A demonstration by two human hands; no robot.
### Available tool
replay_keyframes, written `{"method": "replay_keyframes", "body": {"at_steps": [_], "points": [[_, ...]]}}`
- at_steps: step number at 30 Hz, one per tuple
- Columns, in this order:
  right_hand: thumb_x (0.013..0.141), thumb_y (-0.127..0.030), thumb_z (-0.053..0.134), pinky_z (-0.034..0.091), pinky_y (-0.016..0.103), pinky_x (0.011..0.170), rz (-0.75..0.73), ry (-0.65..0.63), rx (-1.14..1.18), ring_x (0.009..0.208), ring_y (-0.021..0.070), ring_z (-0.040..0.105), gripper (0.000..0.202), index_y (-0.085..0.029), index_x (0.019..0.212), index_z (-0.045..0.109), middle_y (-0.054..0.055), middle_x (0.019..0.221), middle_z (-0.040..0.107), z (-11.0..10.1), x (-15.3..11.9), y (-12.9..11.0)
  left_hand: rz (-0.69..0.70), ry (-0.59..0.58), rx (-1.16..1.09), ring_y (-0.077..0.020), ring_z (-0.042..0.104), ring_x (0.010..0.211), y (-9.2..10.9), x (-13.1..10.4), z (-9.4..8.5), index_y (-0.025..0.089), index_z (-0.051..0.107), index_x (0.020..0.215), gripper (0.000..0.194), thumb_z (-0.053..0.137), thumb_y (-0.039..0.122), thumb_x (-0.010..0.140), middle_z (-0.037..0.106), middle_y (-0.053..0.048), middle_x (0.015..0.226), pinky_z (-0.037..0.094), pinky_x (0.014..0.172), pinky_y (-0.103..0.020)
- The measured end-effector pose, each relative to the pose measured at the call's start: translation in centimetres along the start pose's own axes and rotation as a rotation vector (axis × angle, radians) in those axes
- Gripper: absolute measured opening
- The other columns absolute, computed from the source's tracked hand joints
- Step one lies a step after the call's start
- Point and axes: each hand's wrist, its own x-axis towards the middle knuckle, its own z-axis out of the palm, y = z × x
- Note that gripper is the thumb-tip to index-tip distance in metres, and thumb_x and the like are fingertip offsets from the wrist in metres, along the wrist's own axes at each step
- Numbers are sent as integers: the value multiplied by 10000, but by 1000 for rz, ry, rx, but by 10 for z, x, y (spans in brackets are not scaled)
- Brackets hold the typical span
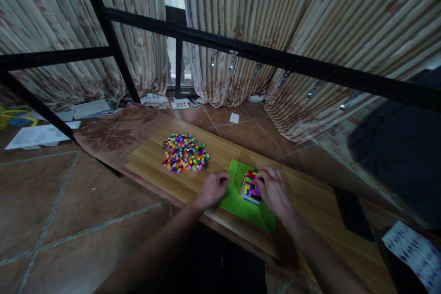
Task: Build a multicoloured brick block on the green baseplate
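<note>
A green studded baseplate [241, 211] lies on the wooden board, and a small block structure [251, 188] of red, yellow, purple and blue bricks stands on it. My right hand [274, 188] is at the structure's upper right, fingers bent together against it; whatever they pinch is too small to make out. Over the left edge of the baseplate is my left hand [214, 188], its fingers curled and the thumb and fingertips close together, apart from the structure. Anything between those fingertips cannot be made out. Beyond my left hand, a pile of small multicoloured bricks [186, 154] is spread on the board.
The wooden board [310, 197] rests on a brown patterned cloth [120, 135]. A dark flat object [353, 213] lies near its right end, with a printed sheet [413, 250] beyond. Black metal bars [206, 36] cross in front of striped curtains. Papers lie on the tiled floor.
</note>
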Motion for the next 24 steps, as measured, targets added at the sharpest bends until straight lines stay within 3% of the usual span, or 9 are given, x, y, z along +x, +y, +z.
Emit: {"method": "replay_keyframes", "body": {"at_steps": [5,9,15,17,20,22,24], "points": [[901,-253,456,429,414,943,-18,-11,-18,1074,258,491,224,-222,934,676,102,1138,556,-4,5,-2,38,-26,5,-157,652,826,19,6,13,185,688,987,247,514,163,814,722,-24,935,507,787,-254],[879,-223,468,440,427,934,-41,-41,-20,1090,264,488,225,-236,906,691,97,1143,561,0,10,-6,78,-36,30,-164,650,901,33,13,23,211,682,1010,254,519,167,820,718,-17,1007,512,830,-262],[862,-208,476,432,429,941,-45,-44,8,1104,271,492,177,-217,848,652,107,1145,586,-5,11,-5,97,-69,28,-174,640,959,36,10,33,208,640,1109,306,519,177,830,692,-34,1074,513,867,-277],[870,-255,479,430,426,935,51,22,56,1077,270,516,165,-215,867,640,111,1109,608,-12,3,2,97,-73,19,-181,638,964,34,5,35,206,615,1161,324,509,218,855,683,-49,1094,522,850,-286],[871,-350,485,466,397,841,366,103,227,921,247,600,200,-209,915,620,97,961,666,-17,-17,16,86,-76,16,-190,634,979,31,0,37,203,575,1222,365,518,260,866,662,-69,1142,526,849,-300],[841,-405,522,484,370,775,569,119,371,828,233,634,233,-205,902,624,82,879,694,-16,-29,22,80,-67,17,-195,624,1011,31,-1,38,202,554,1243,385,529,260,862,644,-77,1177,518,876,-312],[789,-442,585,491,355,762,670,142,491,817,231,651,261,-202,876,640,78,864,712,-10,-37,22,83,-56,18,-202,607,1055,33,0,38,206,540,1250,396,542,256,857,624,-79,1206,505,913,-328]]}}
